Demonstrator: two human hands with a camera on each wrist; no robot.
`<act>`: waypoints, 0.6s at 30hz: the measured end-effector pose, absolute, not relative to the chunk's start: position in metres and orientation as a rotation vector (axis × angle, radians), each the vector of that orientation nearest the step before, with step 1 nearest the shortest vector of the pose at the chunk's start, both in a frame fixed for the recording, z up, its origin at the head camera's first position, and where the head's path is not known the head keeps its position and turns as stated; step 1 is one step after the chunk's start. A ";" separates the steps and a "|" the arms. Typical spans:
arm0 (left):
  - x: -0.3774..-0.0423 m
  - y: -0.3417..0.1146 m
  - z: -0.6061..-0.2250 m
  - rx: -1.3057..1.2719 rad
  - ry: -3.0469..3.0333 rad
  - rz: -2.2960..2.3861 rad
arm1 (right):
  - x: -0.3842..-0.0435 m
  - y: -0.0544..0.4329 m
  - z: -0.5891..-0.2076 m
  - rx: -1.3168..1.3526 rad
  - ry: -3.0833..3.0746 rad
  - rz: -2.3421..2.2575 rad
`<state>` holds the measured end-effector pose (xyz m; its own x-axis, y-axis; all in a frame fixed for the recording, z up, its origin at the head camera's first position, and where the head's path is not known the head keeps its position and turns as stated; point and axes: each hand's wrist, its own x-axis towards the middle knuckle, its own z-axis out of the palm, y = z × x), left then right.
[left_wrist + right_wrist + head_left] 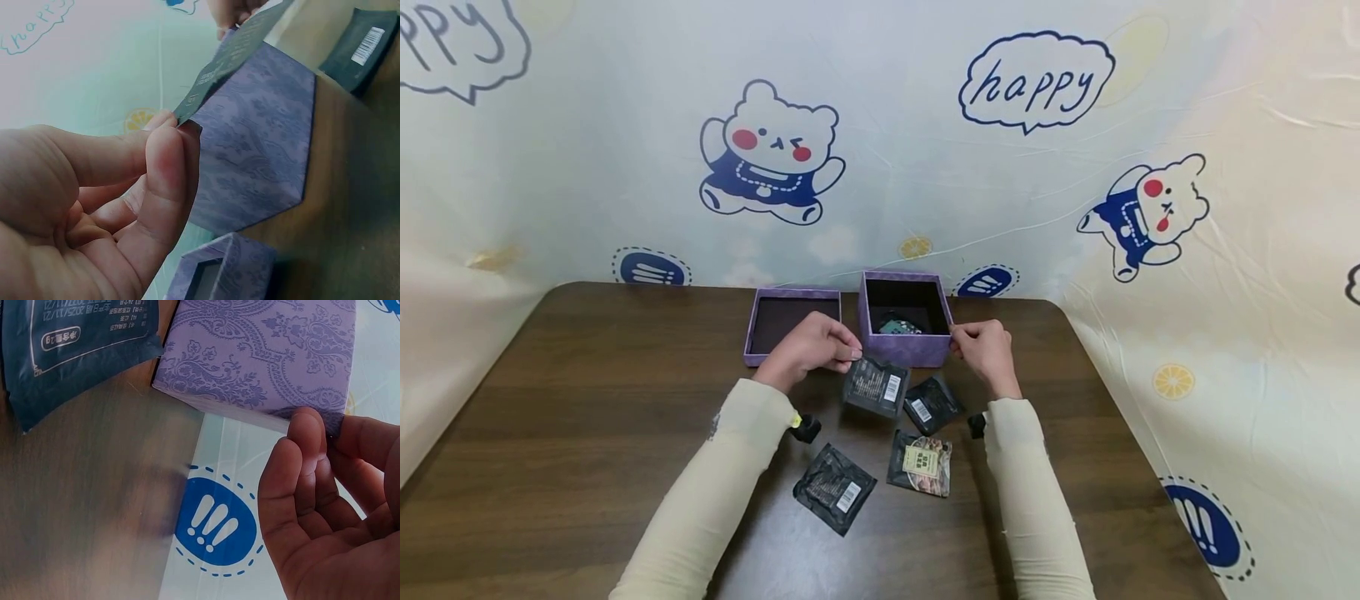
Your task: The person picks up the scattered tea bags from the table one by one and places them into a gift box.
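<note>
In the head view my left hand (816, 346) pinches the corner of a black sachet (872, 387) with a white barcode label. The sachet hangs in front of a purple patterned box (906, 350). The left wrist view shows this sachet (219, 65) nearly edge-on between thumb and fingers. My right hand (988, 354) pinches the box's near right corner; in the right wrist view, thumb and fingertips meet at the edge of the purple box (262, 356). The box stands open, with a greenish packet (898, 325) inside, partly hidden by the front wall.
The shallow purple lid (752, 337) lies left of the box, inside up. On the brown table (587, 433) are a black sachet (931, 407) near the box, one with a picture label (921, 462), and another black sachet (833, 490) nearer me. A printed curtain (887, 150) hangs behind.
</note>
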<state>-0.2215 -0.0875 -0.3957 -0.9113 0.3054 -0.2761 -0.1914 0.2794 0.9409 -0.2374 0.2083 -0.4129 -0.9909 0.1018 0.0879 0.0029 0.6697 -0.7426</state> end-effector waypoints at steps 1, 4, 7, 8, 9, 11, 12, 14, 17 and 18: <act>-0.222 -0.088 -0.394 0.095 2.150 1.673 | -0.238 0.208 -0.413 -0.087 -2.757 1.226; -0.226 -0.088 -0.390 0.071 2.149 1.695 | -0.238 0.209 -0.412 -0.098 -2.758 1.242; -0.229 -0.089 -0.386 0.029 2.159 1.729 | -0.238 0.209 -0.412 -0.112 -2.760 1.250; -0.231 -0.089 -0.385 0.019 2.158 1.741 | -0.237 0.209 -0.412 -0.115 -2.759 1.253; -0.232 -0.089 -0.384 0.006 2.159 1.753 | -0.237 0.209 -0.412 -0.116 -2.758 1.252; -0.235 -0.089 -0.383 -0.020 2.154 1.773 | -0.236 0.210 -0.412 -0.119 -2.757 1.245; -0.236 -0.089 -0.382 -0.027 2.150 1.778 | -0.236 0.210 -0.412 -0.119 -2.756 1.245; -0.238 -0.090 -0.382 -0.039 2.147 1.786 | -0.236 0.211 -0.413 -0.114 -2.756 1.246; -0.241 -0.091 -0.383 -0.064 2.129 1.825 | -0.235 0.210 -0.414 -0.103 -2.755 1.250; -0.242 -0.091 -0.384 -0.078 2.122 1.840 | -0.235 0.210 -0.414 -0.102 -2.755 1.248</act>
